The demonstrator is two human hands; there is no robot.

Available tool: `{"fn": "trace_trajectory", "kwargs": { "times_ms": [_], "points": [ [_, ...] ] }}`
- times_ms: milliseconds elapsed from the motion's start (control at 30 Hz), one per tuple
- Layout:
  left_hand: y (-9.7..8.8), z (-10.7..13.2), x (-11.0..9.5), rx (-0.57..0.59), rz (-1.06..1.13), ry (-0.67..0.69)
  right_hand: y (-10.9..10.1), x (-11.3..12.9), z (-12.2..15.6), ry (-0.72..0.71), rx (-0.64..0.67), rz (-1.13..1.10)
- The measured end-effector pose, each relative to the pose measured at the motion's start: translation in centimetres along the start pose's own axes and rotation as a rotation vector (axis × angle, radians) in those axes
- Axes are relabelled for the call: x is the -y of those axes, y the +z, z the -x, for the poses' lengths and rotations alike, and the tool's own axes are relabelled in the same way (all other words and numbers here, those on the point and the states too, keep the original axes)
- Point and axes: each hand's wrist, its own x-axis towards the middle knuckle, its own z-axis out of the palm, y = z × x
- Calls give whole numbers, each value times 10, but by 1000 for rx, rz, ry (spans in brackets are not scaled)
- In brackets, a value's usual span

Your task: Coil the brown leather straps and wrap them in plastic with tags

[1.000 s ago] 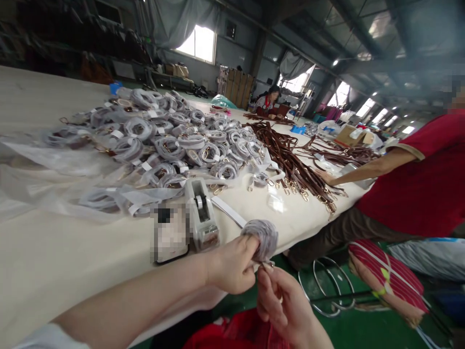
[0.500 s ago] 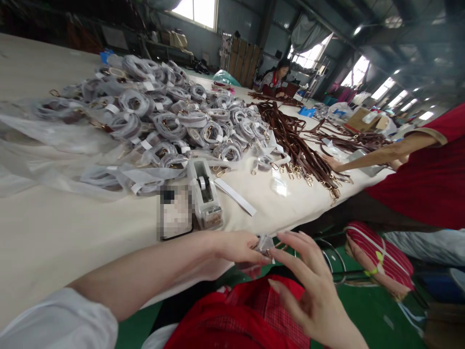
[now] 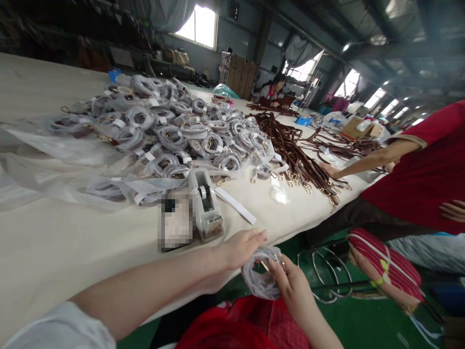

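In front of my lap is a coiled strap [image 3: 256,283] wrapped in greyish translucent film, with gold metal hardware inside the ring. My right hand [image 3: 296,281] grips the coil's right side between thumb and fingers. Beside its upper left edge is my left hand [image 3: 244,247], fingers stretched out towards the right; whether it touches the coil I cannot tell. On the table edge beyond my left forearm stand a white tape dispenser [image 3: 206,206] and a blurred-out phone-like object [image 3: 177,222]. A white paper strip [image 3: 236,206] lies right of the dispenser.
A large heap of similar wrapped coils [image 3: 174,138] covers the middle of the cream table [image 3: 39,247]. Brown straps [image 3: 296,152] with gold clasps lie right of it. A co-worker in red [image 3: 417,179] reaches over them; another person [image 3: 272,92] sits farther back. A striped cushioned stool [image 3: 387,259] stands at right.
The coil has turned so its open ring faces me. My right hand, spread apart from it before, now grips its right side. My left hand's fingers have loosened from the coil and straightened.
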Motion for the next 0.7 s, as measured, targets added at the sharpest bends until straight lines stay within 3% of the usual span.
{"fn": "trace_trajectory", "kwargs": {
  "times_ms": [67,133,300,467,700],
  "points": [
    [3,4,0,-56,-206,173,5,-4,-5,52,-8,-130],
    [4,6,2,-74,-334,221,8,-6,-8,64,-18,-208],
    [4,2,5,-67,-347,217,13,-2,-7,53,-36,-305],
    [3,2,5,-79,-351,291,21,-1,-10,83,-152,-238],
    [4,7,13,-209,-426,224,28,-15,-24,-39,-66,-222]
  ]
}}
